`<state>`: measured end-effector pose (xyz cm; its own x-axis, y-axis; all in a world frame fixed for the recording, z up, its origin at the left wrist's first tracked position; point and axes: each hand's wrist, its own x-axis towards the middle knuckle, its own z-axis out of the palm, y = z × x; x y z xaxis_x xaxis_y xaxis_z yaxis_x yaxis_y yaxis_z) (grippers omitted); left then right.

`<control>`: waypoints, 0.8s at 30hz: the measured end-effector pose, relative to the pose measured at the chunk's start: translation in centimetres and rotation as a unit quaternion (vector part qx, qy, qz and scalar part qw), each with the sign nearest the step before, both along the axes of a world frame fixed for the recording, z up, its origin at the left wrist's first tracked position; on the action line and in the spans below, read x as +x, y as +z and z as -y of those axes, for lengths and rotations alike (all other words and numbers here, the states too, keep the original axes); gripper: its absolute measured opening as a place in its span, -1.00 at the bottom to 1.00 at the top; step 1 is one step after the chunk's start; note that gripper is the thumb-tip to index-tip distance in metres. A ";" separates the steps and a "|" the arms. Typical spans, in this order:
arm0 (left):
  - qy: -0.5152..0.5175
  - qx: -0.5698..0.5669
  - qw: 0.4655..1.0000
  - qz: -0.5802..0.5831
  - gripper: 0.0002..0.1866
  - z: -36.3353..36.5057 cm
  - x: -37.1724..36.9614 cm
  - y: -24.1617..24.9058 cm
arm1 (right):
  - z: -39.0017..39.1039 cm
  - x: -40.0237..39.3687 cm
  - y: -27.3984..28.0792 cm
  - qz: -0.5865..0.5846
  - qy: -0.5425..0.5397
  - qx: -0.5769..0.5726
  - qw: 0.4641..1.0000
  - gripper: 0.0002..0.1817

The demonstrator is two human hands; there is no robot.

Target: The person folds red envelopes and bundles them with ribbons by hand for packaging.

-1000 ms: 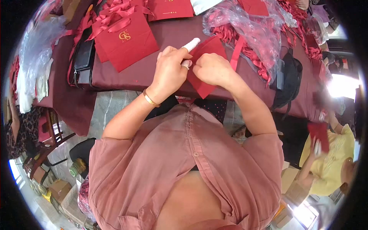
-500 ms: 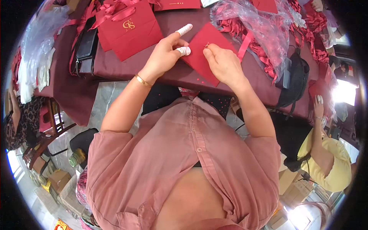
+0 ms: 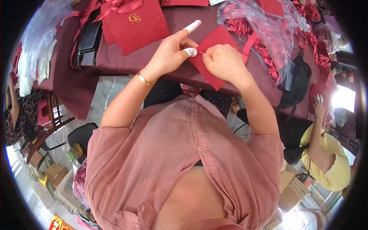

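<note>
A red paper bag lies tilted in front of me, partly covered by my hands. My left hand is at its left edge, the white-wrapped thumb pressed on the bag and the wrapped index finger stretched out past it. Some of that hand's fingers are hidden. Over the bag's middle, my right hand is closed in a pinch on a thin red ribbon end, close to the left thumb. A larger red bag with a gold logo and ribbon handles lies to the left.
Bundled red ribbons in clear plastic lie to the right, beside a black bag. At left are a black case and plastic wrapping. A person in yellow sits at right; another person's arm shows at far left.
My right hand has curled tighter and drawn a thin ribbon end toward the left thumb. The gold mark under its fingertips is now covered. The view has shifted slightly.
</note>
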<state>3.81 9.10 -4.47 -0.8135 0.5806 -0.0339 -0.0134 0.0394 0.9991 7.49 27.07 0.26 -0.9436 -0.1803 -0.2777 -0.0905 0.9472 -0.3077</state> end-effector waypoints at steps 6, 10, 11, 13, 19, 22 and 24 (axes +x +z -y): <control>0.049 -0.081 0.988 -0.122 -0.26 -0.6 1.1 0.9 | 0.7 0.1 0.6 0.002 -0.039 0.018 0.999 -0.66; 0.072 -0.096 0.978 -0.169 -0.27 -1.2 1.1 0.7 | 1.1 0.7 0.5 -0.020 -0.036 0.032 0.999 -0.67; 0.074 -0.095 0.978 -0.169 -0.27 -1.3 1.0 0.7 | 1.1 0.8 0.3 -0.037 -0.038 0.043 0.998 -0.67; 0.074 -0.105 0.984 -0.120 -0.26 -1.5 0.7 0.7 | 1.2 1.0 0.2 -0.043 -0.040 0.055 0.997 -0.67; 0.040 -0.055 0.996 -0.054 -0.21 -1.9 0.3 -0.1 | -0.1 0.8 -0.6 -0.032 -0.063 0.006 0.997 -0.65; 0.038 -0.039 0.998 -0.022 -0.18 -2.0 0.5 -0.5 | -0.4 1.0 -0.8 -0.021 -0.062 -0.017 0.998 -0.65; 0.043 -0.042 0.998 -0.021 -0.18 -2.1 0.6 -0.5 | -0.4 1.1 -0.8 -0.021 -0.063 -0.016 0.998 -0.64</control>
<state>4.44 11.20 -4.98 -0.8620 0.5049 -0.0443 0.0219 0.1245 0.9920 8.56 27.50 -0.55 -0.9698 -0.0679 -0.2342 0.0155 0.9413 -0.3372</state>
